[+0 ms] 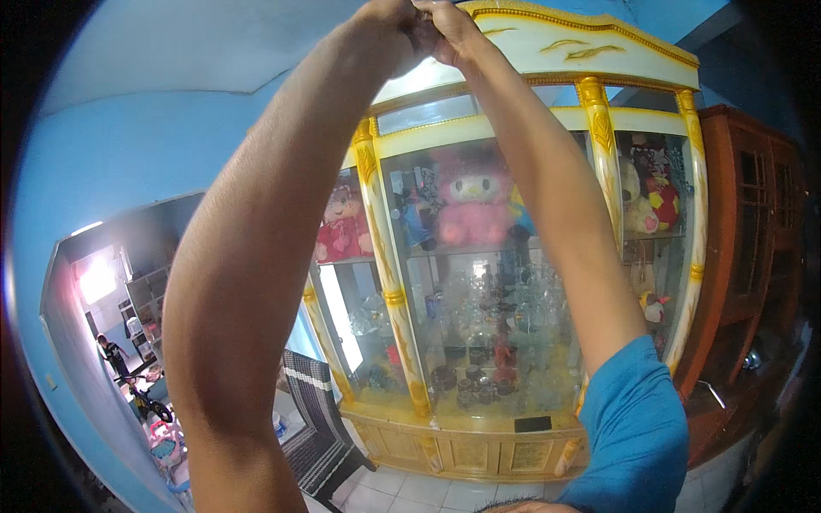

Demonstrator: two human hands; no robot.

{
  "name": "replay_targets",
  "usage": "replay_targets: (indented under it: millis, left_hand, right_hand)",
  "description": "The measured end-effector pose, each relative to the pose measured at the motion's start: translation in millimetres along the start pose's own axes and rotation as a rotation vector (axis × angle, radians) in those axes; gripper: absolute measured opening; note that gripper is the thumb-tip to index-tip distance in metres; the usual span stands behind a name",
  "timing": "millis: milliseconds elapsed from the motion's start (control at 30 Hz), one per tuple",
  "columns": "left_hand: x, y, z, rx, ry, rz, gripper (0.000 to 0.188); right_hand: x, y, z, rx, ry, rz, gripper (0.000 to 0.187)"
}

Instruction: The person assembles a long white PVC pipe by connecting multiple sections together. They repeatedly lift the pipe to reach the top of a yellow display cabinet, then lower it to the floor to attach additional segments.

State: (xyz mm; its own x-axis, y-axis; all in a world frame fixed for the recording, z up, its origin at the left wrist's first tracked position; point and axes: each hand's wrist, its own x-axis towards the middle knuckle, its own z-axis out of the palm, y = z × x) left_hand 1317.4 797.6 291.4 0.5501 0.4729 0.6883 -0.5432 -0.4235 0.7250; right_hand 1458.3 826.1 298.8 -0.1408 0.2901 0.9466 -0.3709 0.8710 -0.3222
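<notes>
Both my arms reach up high, and the hands meet at the top edge of the view. My left hand [398,24] is partly cut off by that edge; its fingers look curled in. Against it presses my right hand [446,32], also closed. Whatever they hold, if anything, is hidden. Behind the arms stands a tall white and gold display cabinet [393,299] with glass doors. A pink plush toy [475,209] sits on its upper shelf, with glassware [487,299] below. A red-clothed doll [344,224] shows in the left section.
A brown wooden cabinet [727,256] stands at the right. Below my left arm is a black and white striped chair [316,402]. At the far left, a doorway opens onto another room with a person [113,355] and a small bike [150,402]. White tiles [428,492] cover the floor.
</notes>
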Motion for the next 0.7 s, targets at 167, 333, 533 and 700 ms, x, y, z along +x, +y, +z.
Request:
replay_targets:
  millis: [167, 333, 533, 700]
  left_hand:
    - [37.6, 19.9, 1.5, -0.024, 0.001, -0.161, 0.023]
    - [33.3, -10.7, 46.9, 0.063, 0.121, -0.11, 0.02]
    - [-1.1, 12.0, 12.1, -0.05, 0.19, -0.102, 0.019]
    - [-108.9, 8.9, 28.1, 0.08, 0.149, 0.035, 0.018]
  right_hand:
    - [42.7, 11.4, -30.2, 0.091, -0.089, 0.003, 0.023]
    - [53.0, 12.8, -78.5, 0.04, -0.028, 0.009, 0.028]
    - [-5.0, 0.8, -1.4, -0.297, 0.122, 0.044, 0.028]
    - [-22.0, 3.4, 30.9, -0.045, -0.035, 0.014, 0.024]
